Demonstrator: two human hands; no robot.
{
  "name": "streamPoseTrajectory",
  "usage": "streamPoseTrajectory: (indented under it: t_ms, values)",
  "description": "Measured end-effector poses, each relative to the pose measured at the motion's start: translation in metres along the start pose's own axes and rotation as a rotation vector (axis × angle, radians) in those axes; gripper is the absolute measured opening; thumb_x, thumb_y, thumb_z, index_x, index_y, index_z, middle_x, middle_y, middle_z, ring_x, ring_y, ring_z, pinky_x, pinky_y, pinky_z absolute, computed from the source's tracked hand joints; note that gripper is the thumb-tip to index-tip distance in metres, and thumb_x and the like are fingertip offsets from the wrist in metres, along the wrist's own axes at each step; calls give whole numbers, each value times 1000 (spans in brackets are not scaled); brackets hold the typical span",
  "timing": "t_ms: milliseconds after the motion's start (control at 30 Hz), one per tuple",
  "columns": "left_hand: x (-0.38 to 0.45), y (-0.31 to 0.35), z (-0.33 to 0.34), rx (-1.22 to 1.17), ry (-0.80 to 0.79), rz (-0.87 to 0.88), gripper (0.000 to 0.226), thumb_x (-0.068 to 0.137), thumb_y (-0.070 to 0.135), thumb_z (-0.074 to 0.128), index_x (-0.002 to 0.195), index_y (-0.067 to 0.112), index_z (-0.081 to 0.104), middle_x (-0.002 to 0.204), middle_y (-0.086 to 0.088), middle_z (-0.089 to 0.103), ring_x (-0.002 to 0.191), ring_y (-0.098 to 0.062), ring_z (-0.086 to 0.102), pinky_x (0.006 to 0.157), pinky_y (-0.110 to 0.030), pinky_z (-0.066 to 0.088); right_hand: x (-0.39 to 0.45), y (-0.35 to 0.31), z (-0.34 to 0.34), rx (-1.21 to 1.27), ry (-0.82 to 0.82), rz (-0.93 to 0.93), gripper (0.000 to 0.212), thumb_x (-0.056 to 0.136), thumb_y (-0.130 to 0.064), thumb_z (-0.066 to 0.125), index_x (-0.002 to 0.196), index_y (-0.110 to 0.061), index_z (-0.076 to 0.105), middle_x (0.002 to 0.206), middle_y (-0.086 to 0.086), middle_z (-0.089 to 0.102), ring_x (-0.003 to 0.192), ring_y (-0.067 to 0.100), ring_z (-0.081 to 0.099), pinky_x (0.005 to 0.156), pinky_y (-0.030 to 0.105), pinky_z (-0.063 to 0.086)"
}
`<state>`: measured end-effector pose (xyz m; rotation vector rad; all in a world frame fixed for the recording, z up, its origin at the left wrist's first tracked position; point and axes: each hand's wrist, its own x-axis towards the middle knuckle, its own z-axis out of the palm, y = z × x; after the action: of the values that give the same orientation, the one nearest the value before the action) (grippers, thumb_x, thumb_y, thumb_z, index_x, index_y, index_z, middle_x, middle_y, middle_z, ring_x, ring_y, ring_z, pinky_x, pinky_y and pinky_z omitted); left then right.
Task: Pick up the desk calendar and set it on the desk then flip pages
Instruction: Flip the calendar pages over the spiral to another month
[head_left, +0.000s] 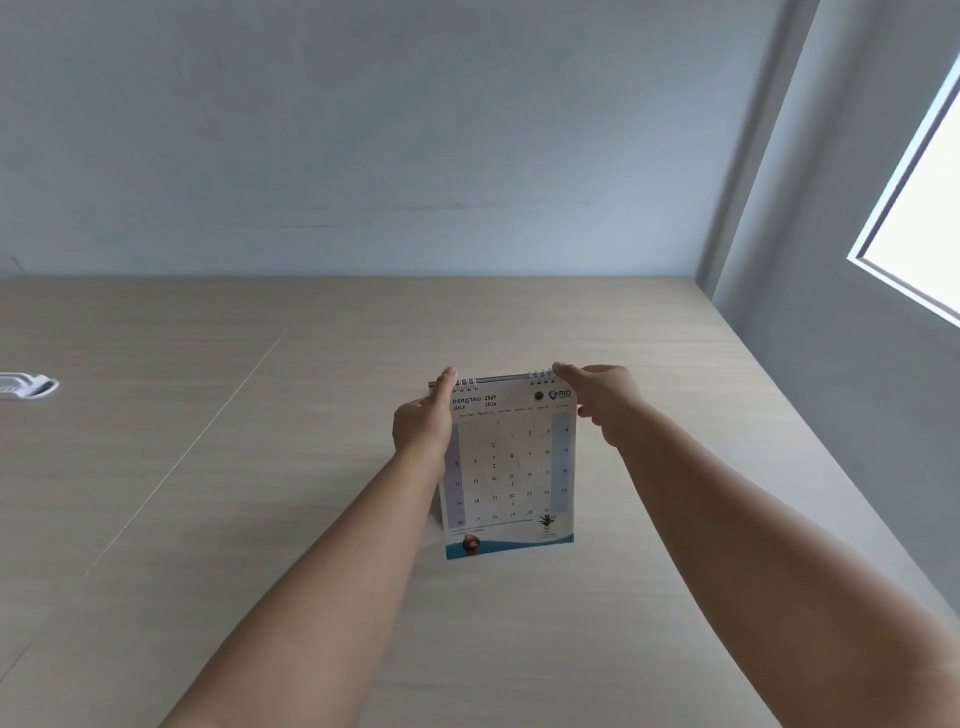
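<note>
The calendar (511, 467) is standing upright on the tabletop (260, 467), a little right of centre, its bottom edge resting on the pale wood-grain surface; it is showing a July page, a white sheet printed with a grid of dates, pale lilac columns down both sides, a blue wavy band along the foot and a small plant picture at the lower right; the sheets are hanging from two short runs of silver wire coil along the top edge, and a thin grey backing board is peeking out behind the coil. The left hand (422, 418) is lying flat against the calendar's left edge, fingers stretched together up to the top left corner by the coil; whether it is pinching the sheet or only pressing on it cannot be told. The right hand (602, 400) is reaching in at the top right corner, its fingertips (560, 369) touching the coil there, the other fingers curled loosely behind the edge; its grip cannot be told either. Both forearms are bare. A thin seam is running diagonally across the tabletop to the left; a small white and grey object (28, 386) is lying at the far left edge, well apart from the calendar, too cropped to identify. A plain grey wall (363, 130) is rising behind, and a bright window (930, 208) is sitting in the right wall.
</note>
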<state>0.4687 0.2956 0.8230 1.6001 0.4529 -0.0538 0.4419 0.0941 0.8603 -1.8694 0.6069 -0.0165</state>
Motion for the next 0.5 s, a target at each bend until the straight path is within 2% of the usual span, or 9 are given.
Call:
streamPoseTrajectory:
  t_ms: [100, 167, 200, 267, 367, 433, 500]
  values:
    - [5, -3, -4, -24, -64, -31, 63, 59, 74, 63, 76, 14, 51, 76, -7, 55, 71, -23, 51, 64, -34, 36, -6, -6, -5, -215, 10, -18, 48, 84, -57, 58, 72, -11, 59, 57, 1, 43, 49, 18, 38, 49, 25, 30]
    - [7, -5, -2, -34, -78, -22, 59, 61, 70, 63, 74, 14, 49, 75, -7, 56, 70, -23, 54, 64, -33, 37, -8, -13, -6, -241, 5, 7, 50, 88, -56, 51, 86, -7, 59, 65, 2, 49, 63, 21, 48, 62, 29, 40]
    - [8, -5, -1, -40, -81, -19, 55, 65, 66, 63, 72, 14, 48, 73, -6, 56, 69, -23, 54, 63, -32, 37, -9, -18, -6, -248, -5, 17, 48, 90, -53, 48, 91, -5, 56, 68, 3, 50, 72, 24, 51, 70, 31, 42]
    - [10, -3, 1, -24, -67, -8, 48, 73, 57, 62, 66, 13, 45, 68, -5, 54, 64, -23, 51, 61, -31, 35, -11, -29, -4, -354, -14, 3, 41, 93, -47, 46, 93, -6, 53, 75, 5, 55, 83, 26, 52, 76, 31, 41]
    - [13, 0, 3, -3, -81, 2, 42, 77, 52, 61, 63, 14, 47, 68, -5, 55, 64, -23, 52, 62, -30, 37, -15, -45, 1, -577, -124, -3, 25, 96, -29, 39, 92, -8, 52, 89, 9, 56, 81, 25, 51, 74, 29, 40]
    - [15, 1, 2, 18, -130, -1, 43, 77, 56, 60, 72, 13, 55, 77, -7, 61, 71, -24, 57, 66, -31, 41, -19, -53, 1, -646, -226, 45, 19, 99, -15, 32, 95, -5, 48, 80, 11, 52, 69, 23, 48, 67, 30, 41]
    - [19, 2, -1, 63, -179, 15, 51, 80, 63, 57, 83, 13, 62, 85, -8, 65, 76, -24, 60, 67, -30, 42, -21, -61, -1, -692, -243, 68, 18, 97, -7, 30, 95, -1, 47, 73, 9, 50, 59, 18, 44, 57, 29, 40]
